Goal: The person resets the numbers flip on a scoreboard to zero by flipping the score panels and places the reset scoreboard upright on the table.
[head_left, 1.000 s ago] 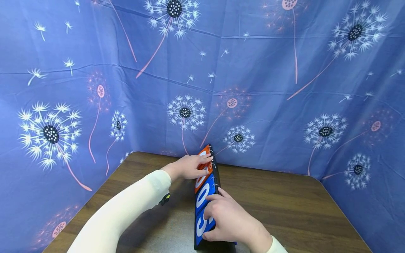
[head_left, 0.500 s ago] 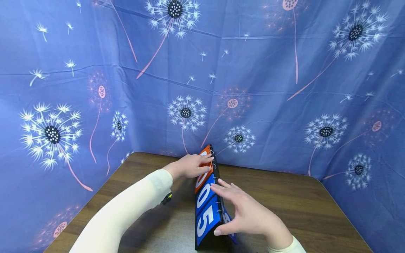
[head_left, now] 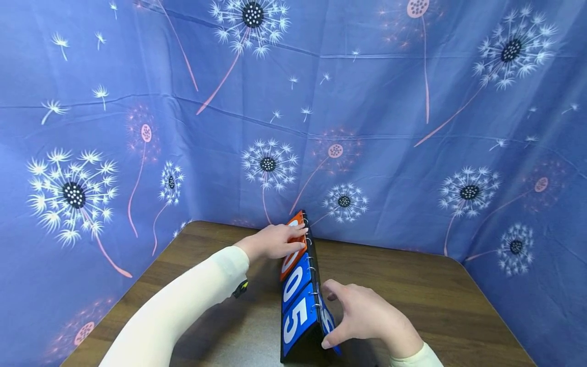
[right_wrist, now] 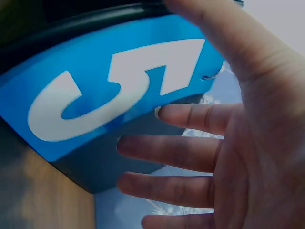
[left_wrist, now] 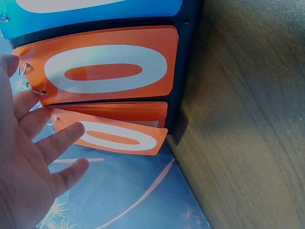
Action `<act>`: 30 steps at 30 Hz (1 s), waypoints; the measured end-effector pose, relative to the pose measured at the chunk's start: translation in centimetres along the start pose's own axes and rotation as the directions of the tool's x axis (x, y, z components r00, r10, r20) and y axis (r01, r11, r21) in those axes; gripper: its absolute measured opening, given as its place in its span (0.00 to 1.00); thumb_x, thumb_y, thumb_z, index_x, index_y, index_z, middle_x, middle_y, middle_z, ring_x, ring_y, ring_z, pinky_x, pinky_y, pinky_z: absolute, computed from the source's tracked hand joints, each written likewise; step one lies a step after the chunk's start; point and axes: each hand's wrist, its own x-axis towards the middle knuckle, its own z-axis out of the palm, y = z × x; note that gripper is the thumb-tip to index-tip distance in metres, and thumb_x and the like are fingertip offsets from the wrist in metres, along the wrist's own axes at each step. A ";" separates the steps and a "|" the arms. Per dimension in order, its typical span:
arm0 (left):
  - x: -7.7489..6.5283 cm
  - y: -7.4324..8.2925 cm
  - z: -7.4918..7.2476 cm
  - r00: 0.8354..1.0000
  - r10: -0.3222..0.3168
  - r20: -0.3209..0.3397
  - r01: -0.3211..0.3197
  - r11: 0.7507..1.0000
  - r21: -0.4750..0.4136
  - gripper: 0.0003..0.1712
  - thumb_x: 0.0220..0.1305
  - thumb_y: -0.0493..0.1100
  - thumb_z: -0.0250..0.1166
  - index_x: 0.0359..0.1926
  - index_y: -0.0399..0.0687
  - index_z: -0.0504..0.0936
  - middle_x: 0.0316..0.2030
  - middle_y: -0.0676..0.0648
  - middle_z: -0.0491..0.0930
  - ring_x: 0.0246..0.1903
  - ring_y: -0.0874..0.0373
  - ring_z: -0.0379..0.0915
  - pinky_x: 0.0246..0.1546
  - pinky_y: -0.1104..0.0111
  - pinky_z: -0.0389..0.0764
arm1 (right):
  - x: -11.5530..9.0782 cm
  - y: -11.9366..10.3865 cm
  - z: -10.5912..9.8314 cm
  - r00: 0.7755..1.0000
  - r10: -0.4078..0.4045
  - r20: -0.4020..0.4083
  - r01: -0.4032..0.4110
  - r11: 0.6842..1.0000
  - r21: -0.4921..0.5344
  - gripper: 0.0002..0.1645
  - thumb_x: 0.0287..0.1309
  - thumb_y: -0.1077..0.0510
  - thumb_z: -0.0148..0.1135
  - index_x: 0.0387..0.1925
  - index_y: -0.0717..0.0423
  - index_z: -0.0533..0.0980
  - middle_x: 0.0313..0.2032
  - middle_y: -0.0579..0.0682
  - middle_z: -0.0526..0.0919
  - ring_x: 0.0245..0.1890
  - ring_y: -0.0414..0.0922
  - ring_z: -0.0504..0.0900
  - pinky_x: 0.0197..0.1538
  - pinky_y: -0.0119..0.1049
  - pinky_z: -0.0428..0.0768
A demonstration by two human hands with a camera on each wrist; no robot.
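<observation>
A tabletop flip scoreboard (head_left: 302, 350) stands like a tent, with number cards on rings along its top edge. My left hand (head_left: 272, 240) rests on its far end, over the orange cards. In the left wrist view, the fingers of the left hand (left_wrist: 35, 157) lie by the rings, touching a tilted orange 0 card (left_wrist: 119, 137). On the left face, a blue 0 card (head_left: 292, 285) and a blue 5 card (head_left: 295, 321) show. My right hand (head_left: 369, 316) is beside the right face, fingers spread and bent, near another blue 5 card (right_wrist: 100, 114), gripping nothing.
The scoreboard stands on a brown wooden table (head_left: 403, 285). A blue dandelion-print cloth (head_left: 390, 102) hangs behind the table and at both sides.
My right hand has let go of the near blue card on the left face, uncovering the 5, and moved over the top to the right side. The left hand stays put.
</observation>
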 end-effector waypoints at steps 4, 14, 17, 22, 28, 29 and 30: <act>0.0 -0.1 0.1 1.000 -0.005 0.002 0.005 1.000 -0.003 0.41 0.77 0.68 0.49 0.83 0.57 0.66 0.83 0.54 0.60 0.81 0.51 0.61 0.77 0.51 0.61 | 0.3 0.1 0.3 0.999 -0.023 0.025 0.022 0.999 0.050 0.49 0.36 0.25 0.80 0.58 0.41 0.75 0.51 0.42 0.89 0.51 0.44 0.88 0.48 0.47 0.85; 0.0 0.0 0.3 1.000 -0.006 -0.005 0.006 1.000 -0.007 0.41 0.76 0.69 0.49 0.83 0.61 0.66 0.83 0.56 0.60 0.81 0.53 0.60 0.77 0.51 0.61 | 0.5 0.6 0.3 0.997 -0.080 0.013 0.077 0.989 0.126 0.46 0.36 0.30 0.83 0.56 0.41 0.75 0.49 0.37 0.88 0.52 0.43 0.88 0.54 0.46 0.84; 0.0 0.0 0.2 1.000 0.009 -0.015 -0.009 1.000 0.004 0.40 0.77 0.68 0.49 0.83 0.60 0.67 0.82 0.55 0.61 0.80 0.53 0.61 0.76 0.51 0.63 | 0.4 0.8 0.1 0.995 -0.099 0.011 0.096 0.983 0.157 0.46 0.36 0.32 0.84 0.56 0.42 0.75 0.50 0.37 0.87 0.53 0.46 0.88 0.56 0.47 0.84; 0.1 0.0 0.2 1.000 0.017 -0.014 -0.017 1.000 0.002 0.40 0.77 0.67 0.50 0.83 0.58 0.67 0.82 0.54 0.61 0.81 0.52 0.61 0.76 0.51 0.63 | 0.3 1.3 -0.1 0.993 -0.113 0.012 0.109 0.976 0.190 0.49 0.37 0.33 0.85 0.61 0.45 0.75 0.51 0.39 0.87 0.52 0.47 0.88 0.57 0.50 0.84; 0.2 -0.1 0.3 1.000 0.003 -0.004 -0.003 1.000 -0.013 0.42 0.76 0.68 0.50 0.83 0.58 0.67 0.83 0.55 0.60 0.81 0.51 0.60 0.77 0.48 0.60 | 0.0 1.7 -0.7 0.994 -0.107 0.028 0.099 0.971 0.216 0.51 0.40 0.34 0.84 0.65 0.50 0.78 0.53 0.41 0.87 0.49 0.43 0.86 0.53 0.45 0.85; 0.1 -0.2 0.4 1.000 0.002 -0.003 -0.002 1.000 -0.014 0.42 0.76 0.69 0.50 0.83 0.59 0.67 0.83 0.55 0.60 0.81 0.51 0.60 0.77 0.48 0.60 | -0.1 1.7 -0.8 0.994 -0.107 0.031 0.098 0.970 0.220 0.50 0.41 0.35 0.84 0.65 0.50 0.78 0.53 0.41 0.87 0.49 0.44 0.86 0.53 0.45 0.85; 0.2 -0.2 0.4 1.000 0.000 -0.004 0.000 1.000 -0.015 0.42 0.76 0.69 0.50 0.83 0.60 0.67 0.83 0.55 0.60 0.81 0.52 0.60 0.77 0.48 0.60 | -0.1 1.7 -0.9 0.994 -0.101 0.034 0.091 0.971 0.220 0.49 0.41 0.36 0.84 0.64 0.50 0.78 0.53 0.41 0.87 0.50 0.46 0.86 0.54 0.46 0.85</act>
